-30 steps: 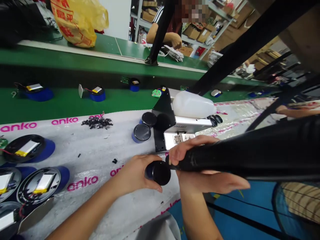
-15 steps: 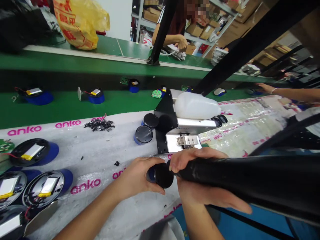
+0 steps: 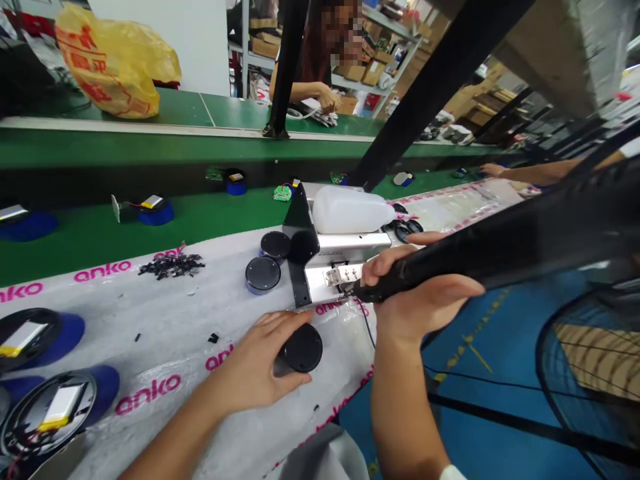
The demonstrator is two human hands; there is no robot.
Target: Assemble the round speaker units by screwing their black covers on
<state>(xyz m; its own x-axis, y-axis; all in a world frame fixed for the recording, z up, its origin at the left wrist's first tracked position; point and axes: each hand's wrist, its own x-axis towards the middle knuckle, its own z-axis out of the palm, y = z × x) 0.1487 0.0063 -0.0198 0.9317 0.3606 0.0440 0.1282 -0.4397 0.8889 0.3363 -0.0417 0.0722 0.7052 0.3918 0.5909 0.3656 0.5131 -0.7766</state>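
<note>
Holding a small black round puck (image 3: 303, 347) down on the bench (image 3: 165, 327), my left hand (image 3: 255, 370) rests with its fingers (image 3: 287, 321) curled loosely around the near side of it, thumb at the front edge, so the puck sits pinned against the white wrapping printed with pink lettering. My right hand (image 3: 420, 303) is wrapped fully closed around the front end of a long black tool (image 3: 480, 250), whose tip points down toward the metal fixture (image 3: 333, 267) just beyond the puck. Tool tip and puck are apart: the tip hangs above and behind it, near the fixture's small hinged plate.

I judge this to be the step between two pucks: one is steadied on the bench while the tool is raised off it. The next move, as I read it, calls for bringing the tool tip and the puck's top face back into line, with the left fingers keeping the puck from sliding on the slick wrapping.

Two more black pucks (image 3: 263, 272) stand beside the fixture, and a white plastic bottle (image 3: 350, 210) lies on top of it. A small heap of black clips (image 3: 173, 265) lies further left, and blue-rimmed discs with batteries (image 3: 55, 407) sit at my near left. Beyond the green belt (image 3: 100, 230), another person's hand (image 3: 330, 100) works at a far bench.
</note>
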